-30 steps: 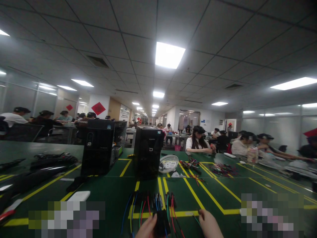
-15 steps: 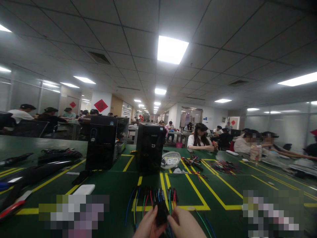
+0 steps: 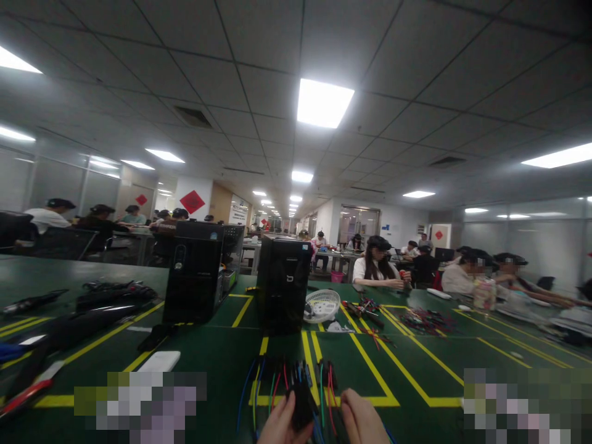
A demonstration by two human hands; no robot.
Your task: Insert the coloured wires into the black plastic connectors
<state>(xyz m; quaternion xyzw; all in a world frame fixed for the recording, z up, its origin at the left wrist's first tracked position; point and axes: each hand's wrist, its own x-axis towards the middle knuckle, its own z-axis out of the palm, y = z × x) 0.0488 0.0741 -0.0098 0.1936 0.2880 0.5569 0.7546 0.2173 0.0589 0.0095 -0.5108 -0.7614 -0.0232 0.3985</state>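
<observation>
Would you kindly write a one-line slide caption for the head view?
Both hands, left hand and right hand, grip a black connector block trailing coloured wires over a green table.

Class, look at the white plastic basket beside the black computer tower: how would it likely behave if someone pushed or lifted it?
The white basket looks thin and openwork, so it is probably light and would slide easily on the smooth green table. Its wide, low shape suggests it would not tip readily. The slotted walls may flex if squeezed.
</observation>
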